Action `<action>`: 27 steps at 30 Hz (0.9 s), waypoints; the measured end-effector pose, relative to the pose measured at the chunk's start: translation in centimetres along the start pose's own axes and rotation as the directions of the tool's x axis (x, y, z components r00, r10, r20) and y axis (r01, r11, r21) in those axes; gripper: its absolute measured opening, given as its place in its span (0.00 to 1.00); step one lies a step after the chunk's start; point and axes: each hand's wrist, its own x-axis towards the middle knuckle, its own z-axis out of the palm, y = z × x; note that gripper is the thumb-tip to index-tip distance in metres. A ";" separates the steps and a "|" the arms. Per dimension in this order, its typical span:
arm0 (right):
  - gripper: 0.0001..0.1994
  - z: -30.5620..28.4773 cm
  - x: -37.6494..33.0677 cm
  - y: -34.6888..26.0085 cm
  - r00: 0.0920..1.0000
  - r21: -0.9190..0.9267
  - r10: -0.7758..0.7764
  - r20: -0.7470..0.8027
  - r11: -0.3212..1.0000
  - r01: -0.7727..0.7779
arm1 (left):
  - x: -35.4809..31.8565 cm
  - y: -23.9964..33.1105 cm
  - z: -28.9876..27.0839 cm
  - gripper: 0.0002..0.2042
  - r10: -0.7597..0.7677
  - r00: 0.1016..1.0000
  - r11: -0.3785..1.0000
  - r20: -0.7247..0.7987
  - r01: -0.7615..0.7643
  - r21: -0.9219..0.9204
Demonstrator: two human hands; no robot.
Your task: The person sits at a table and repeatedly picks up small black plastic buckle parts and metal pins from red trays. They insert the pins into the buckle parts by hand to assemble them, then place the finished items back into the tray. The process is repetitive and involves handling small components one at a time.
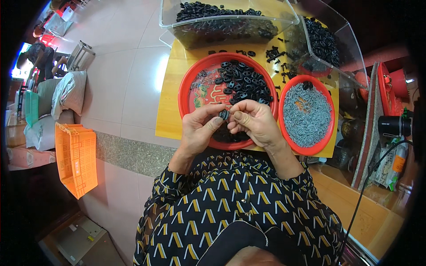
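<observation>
Your left hand (pixel 200 128) and right hand (pixel 254 122) pinch one small black ring (pixel 224 115) together by fingertips above the red plate (pixel 188 84) at the desk's near edge; a slack pinch could drop it off the desk.

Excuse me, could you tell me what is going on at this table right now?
A seated person holds a small black plastic piece between the fingertips of the left hand and right hand, over a red tray of similar black pieces. Beside it, to the right, a smaller red tray holds small grey metal parts. Clear bins of more black pieces stand at the far edge of the yellow table.
</observation>
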 end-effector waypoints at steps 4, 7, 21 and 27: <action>0.08 0.3 -0.6 -0.2 1.000 -0.078 -0.016 -0.022 0.997 0.014 | -0.3 -0.1 -0.2 0.12 -0.002 1.000 0.999 -0.011 0.001 -0.042; 0.07 1.0 -0.7 -0.2 0.998 -0.182 -0.055 -0.028 0.982 0.049 | -0.4 0.4 0.3 0.12 0.027 1.000 0.998 -0.006 -0.026 0.050; 0.08 -1.0 -0.3 -11.7 0.780 -0.224 -0.593 -0.200 0.803 0.553 | 0.3 -0.6 -4.4 0.11 0.390 0.810 0.903 -0.438 -0.243 0.355; 0.06 0.7 0.6 -2.1 0.839 -0.927 -0.490 0.237 0.146 0.347 | 0.0 -2.9 -5.6 0.12 0.398 0.757 0.908 -0.518 -0.246 0.338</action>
